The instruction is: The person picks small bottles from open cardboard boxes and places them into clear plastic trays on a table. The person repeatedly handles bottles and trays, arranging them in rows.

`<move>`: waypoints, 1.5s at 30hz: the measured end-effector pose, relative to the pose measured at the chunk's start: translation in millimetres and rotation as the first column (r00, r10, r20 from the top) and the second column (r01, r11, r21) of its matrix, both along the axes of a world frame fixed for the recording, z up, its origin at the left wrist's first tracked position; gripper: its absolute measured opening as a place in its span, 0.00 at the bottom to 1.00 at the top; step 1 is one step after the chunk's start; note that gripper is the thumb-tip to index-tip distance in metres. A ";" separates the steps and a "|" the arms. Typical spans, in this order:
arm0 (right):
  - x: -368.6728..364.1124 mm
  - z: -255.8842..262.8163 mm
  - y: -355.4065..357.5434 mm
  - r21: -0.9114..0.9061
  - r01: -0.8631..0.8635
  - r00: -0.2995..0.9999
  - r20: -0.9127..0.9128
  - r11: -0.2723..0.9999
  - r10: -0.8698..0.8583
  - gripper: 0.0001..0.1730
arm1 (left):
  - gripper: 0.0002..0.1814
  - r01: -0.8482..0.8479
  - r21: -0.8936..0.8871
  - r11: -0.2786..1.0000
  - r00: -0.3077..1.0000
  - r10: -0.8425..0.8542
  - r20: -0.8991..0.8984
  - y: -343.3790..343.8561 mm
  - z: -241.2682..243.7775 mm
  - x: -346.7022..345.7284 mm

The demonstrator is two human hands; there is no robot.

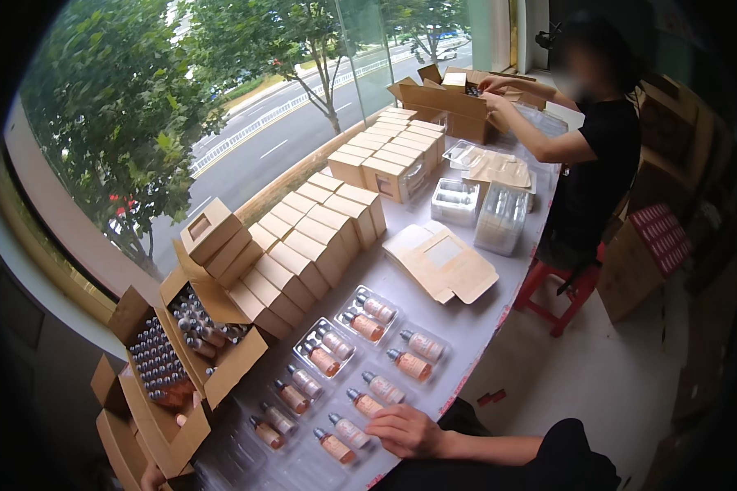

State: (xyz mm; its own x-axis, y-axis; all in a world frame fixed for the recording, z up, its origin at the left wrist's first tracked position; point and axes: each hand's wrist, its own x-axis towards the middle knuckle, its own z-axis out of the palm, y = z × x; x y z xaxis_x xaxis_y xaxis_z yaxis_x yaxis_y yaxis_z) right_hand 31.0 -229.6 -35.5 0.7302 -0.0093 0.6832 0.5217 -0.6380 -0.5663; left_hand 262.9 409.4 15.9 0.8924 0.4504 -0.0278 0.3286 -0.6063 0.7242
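My right hand (405,431) is over the front trays with its fingers curled, close to a white-labelled bottle (349,431) and the orange bottle (365,402) behind it. Its fingertips overlap a tray's edge, and whether they grip anything is unclear. Only a small part of my left hand (153,477) shows at the bottom left, by the outside of an open cardboard carton (190,439); its fingers are mostly hidden. Clear plastic trays (355,362) lie in two rows, each with one orange and one pale bottle. Nearer trays (307,472) at the lower edge hold no bottles.
Open cartons of capped bottles (156,359) stand at left. Kraft boxes (319,230) line the window side. Flattened kraft boxes (445,261) and stacked plastic trays (500,218) lie farther along the table (405,288). Another person (602,141) reaches into a far carton (445,110) beside a red stool (556,307).
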 end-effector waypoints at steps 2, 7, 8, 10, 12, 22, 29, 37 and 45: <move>0.7 -1.2 0.9 0.007 -0.011 1.000 0.001 1.000 0.011 0.17 | 0.14 0.040 -0.174 0.984 0.992 -0.019 0.122 -5.5 14.5 -7.9; 1.9 1.6 -0.1 0.011 -0.048 0.998 0.035 0.999 0.047 0.17 | 0.13 0.231 -0.443 0.866 0.921 -0.048 0.387 -111.7 86.2 -8.1; 2.4 1.8 -1.1 0.013 -0.067 0.997 0.048 0.998 0.066 0.18 | 0.10 0.390 -0.541 0.745 0.875 -0.119 0.468 -137.8 100.4 -6.7; 2.7 2.6 -1.5 -0.015 -0.057 0.997 0.055 0.998 0.057 0.18 | 0.07 0.462 -0.640 0.614 0.878 -0.213 0.429 -202.9 110.1 1.2; 3.9 5.0 -1.2 -0.022 -0.055 0.997 0.056 0.998 0.056 0.19 | 0.10 0.534 -0.746 0.398 0.844 -0.313 0.437 -247.6 93.8 11.3; 6.0 5.2 0.6 0.001 0.001 0.998 0.065 1.000 -0.001 0.19 | 0.31 0.166 -0.927 -0.337 0.529 -0.763 0.372 -461.8 93.6 -32.6; 6.7 0.4 2.9 0.006 -0.028 0.998 0.061 1.000 0.028 0.18 | 0.10 0.384 -0.917 -0.111 0.619 -0.706 0.344 -424.8 101.0 -34.8; 1.7 -6.2 4.5 0.021 -0.072 0.994 0.079 0.997 0.070 0.17 | 0.10 0.551 -0.119 0.826 0.766 -0.445 0.464 -270.3 97.7 63.0; 3.1 -10.5 -0.1 -0.009 -0.046 0.997 0.065 0.999 0.046 0.16 | 0.13 0.542 0.440 0.716 0.778 -0.625 0.058 -312.3 75.6 59.6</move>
